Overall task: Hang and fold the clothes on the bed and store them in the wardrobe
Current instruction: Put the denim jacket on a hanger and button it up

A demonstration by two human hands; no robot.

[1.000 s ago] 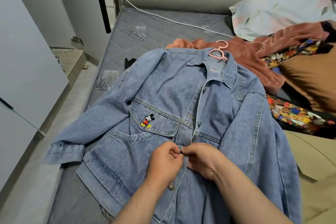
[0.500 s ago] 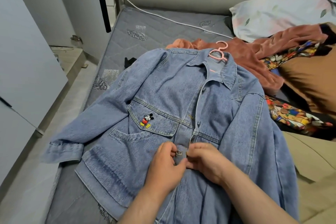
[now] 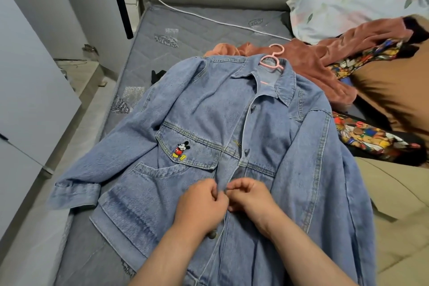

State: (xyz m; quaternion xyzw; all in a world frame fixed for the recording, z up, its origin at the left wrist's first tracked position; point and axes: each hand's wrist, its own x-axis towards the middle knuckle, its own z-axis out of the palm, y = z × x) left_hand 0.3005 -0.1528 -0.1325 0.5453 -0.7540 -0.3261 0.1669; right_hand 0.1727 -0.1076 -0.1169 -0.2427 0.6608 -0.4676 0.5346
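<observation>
A: Low in the centre of the frame, what are the hands doing?

B: The left hand (image 3: 202,204) has its fingers curled, pinching one front edge of the denim jacket (image 3: 209,111). The right hand (image 3: 250,199) pinches the facing edge, and the knuckles almost touch. I judge a button is being fastened, though it is hidden between them.

A: How to do it well?

B: Hold both edges level and tip the button flat through its hole. Then take the loose button (image 3: 212,235) beside the left wrist.

A: Farther up?

B: The jacket lies spread on the bed (image 3: 197,30), its collar on a pink hanger (image 3: 272,58) at upper centre. A rust garment (image 3: 308,62) lies heaped beyond it at upper right.
</observation>
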